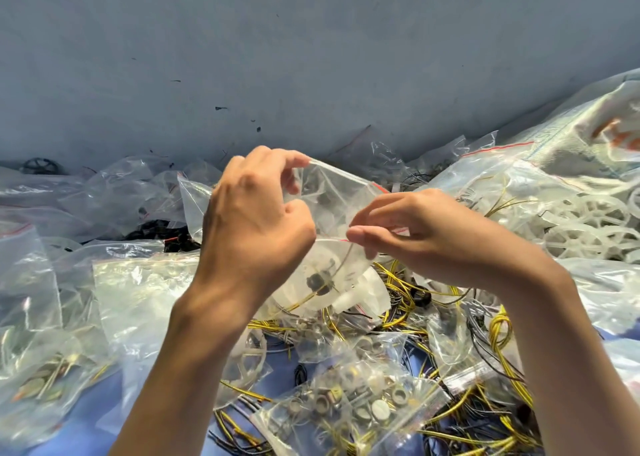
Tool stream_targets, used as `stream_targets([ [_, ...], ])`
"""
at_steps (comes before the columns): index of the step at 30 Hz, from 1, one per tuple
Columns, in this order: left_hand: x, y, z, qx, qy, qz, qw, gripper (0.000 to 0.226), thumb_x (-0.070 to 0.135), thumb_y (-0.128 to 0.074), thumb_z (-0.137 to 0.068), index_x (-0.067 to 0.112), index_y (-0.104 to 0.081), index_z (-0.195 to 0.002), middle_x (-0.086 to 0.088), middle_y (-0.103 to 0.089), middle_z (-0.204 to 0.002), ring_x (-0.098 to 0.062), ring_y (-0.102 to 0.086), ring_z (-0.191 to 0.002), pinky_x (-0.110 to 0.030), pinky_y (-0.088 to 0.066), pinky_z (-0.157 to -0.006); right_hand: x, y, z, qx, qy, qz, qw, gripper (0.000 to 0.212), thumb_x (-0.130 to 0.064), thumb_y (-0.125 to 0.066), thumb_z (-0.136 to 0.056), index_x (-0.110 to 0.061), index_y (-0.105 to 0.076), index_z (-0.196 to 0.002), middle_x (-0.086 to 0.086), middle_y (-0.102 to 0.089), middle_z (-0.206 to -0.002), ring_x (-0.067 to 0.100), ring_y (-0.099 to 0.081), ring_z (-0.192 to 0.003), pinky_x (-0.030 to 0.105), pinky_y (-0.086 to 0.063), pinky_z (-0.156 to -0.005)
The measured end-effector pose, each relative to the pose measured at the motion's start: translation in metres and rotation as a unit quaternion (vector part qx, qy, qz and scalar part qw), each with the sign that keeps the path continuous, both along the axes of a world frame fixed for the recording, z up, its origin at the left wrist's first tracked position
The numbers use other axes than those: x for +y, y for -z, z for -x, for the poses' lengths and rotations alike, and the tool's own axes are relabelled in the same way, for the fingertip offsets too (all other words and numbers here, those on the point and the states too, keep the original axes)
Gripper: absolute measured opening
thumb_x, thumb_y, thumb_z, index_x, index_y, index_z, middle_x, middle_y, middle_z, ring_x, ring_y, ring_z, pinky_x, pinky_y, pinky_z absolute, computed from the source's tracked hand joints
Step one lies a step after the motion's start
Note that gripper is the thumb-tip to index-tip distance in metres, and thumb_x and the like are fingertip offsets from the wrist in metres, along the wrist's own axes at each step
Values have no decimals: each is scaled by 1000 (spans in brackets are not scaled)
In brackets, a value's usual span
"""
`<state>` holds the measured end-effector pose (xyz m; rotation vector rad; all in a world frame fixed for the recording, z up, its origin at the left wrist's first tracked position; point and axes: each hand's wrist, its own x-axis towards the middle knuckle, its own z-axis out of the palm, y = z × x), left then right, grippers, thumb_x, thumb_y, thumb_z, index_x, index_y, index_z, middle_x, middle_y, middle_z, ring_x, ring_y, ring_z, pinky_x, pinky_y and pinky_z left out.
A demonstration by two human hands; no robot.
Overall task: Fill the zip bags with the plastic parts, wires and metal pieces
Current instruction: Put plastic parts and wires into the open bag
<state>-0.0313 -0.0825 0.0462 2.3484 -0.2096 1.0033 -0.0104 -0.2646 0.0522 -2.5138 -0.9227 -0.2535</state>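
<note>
Left hand (256, 220) partly hides zip bag (332, 192); contents unclear.

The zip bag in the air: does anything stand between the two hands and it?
Nothing visible does. The left hand and the right hand both pinch the zip bag at its zip edge.

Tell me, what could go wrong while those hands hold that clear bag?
The clear plastic zip bag is held only by pinches of the left hand and right hand at its mouth; a slip could spill its white plastic part. The thin yellow wire inside might snag the seal.
</note>
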Motion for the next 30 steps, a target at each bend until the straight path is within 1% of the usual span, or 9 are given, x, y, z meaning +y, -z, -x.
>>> stream_targets([
  [5, -7, 2, 2, 35, 21, -24, 999, 70, 34, -51, -64, 23, -45, -133, 10, -43, -99, -10, -44, -95, -19, -32, -83, 4, -1, 0, -38, 12, -13, 999, 67, -68, -36, -75, -9, -69, -82, -3, -65, -110, 8, -58, -94, 24, -43, -84],
  [9, -6, 5, 0, 22, 55, -33, 998, 65, -1, -49, -69, 17, -46, -131, 4, -45, -98, -13, -47, -89, -26, -41, -78, 1, -1, 2, 7, 30, 34, 999, 63, -76, -41, -67, -24, -67, -91, -18, -60, -117, 2, -54, -108, 42, -37, -102],
  [12, -1, 2, -3, -28, 53, 2, 998, 62, -15, -41, -70, 14, -60, -122, 2, -53, -94, -7, -53, -85, -17, -45, -78, -3, 0, 0, -27, 41, 48, 998, 36, -57, -62, -76, -26, -68, -93, -18, -62, -114, 3, -54, -110, 43, -34, -104],
  [15, 7, -6, 0, -84, 79, 44, 992, 63, -17, -38, -69, 21, -67, -110, 5, -56, -88, 11, -53, -78, -1, -38, -71, 0, -2, -3, -142, 33, -49, 988, 22, -38, -69, -83, -16, -70, -87, -8, -68, -102, 13, -61, -98, 45, -42, -94],
  [18, 17, -14, 5, -122, 102, 75, 984, 63, -10, -34, -67, 34, -65, -100, 5, -61, -92, 12, -55, -83, -5, -43, -75, 3, -8, 1, -242, -9, -157, 957, 24, -32, -67, -83, -9, -69, -77, -2, -67, -79, 10, -59, -73, 24, -46, -74],
  [20, 20, -16, 5, -98, 95, 69, 988, 52, -1, -39, -73, 39, -65, -93, 6, -60, -99, 7, -56, -88, -10, -45, -75, 4, -7, 3, -245, -13, -156, 957, 25, -32, -67, -83, -10, -67, -73, -4, -60, -67, 10, -53, -66, 16, -41, -64],
  [23, 23, -11, 3, 14, 134, -2, 991, 23, 30, -48, -83, 36, -69, -92, 8, -53, -112, 0, -50, -109, -8, -36, -85, 6, 0, 0, -219, 18, -140, 965, 28, -36, -69, -80, -11, -68, -69, -1, -58, -57, 15, -49, -53, 28, -44, -58],
  [26, 22, -6, 5, 112, 198, -72, 971, 27, 57, -54, -80, 36, -68, -90, 14, -45, -125, 9, -36, -124, -2, -23, -100, 8, 2, -3, -223, 37, -171, 959, 26, -35, -72, -78, -12, -69, -69, -7, -55, -53, 18, -49, -53, 28, -44, -56],
  [30, 22, -5, 2, 71, 167, -90, 979, 17, 43, -58, -81, 28, -64, -78, 8, -52, -123, 0, -43, -120, -1, -25, -97, 3, 0, -3, -183, 4, -168, 969, 27, -40, -69, -78, -13, -71, -78, -14, -56, -67, 8, -53, -67, 14, -39, -64],
])
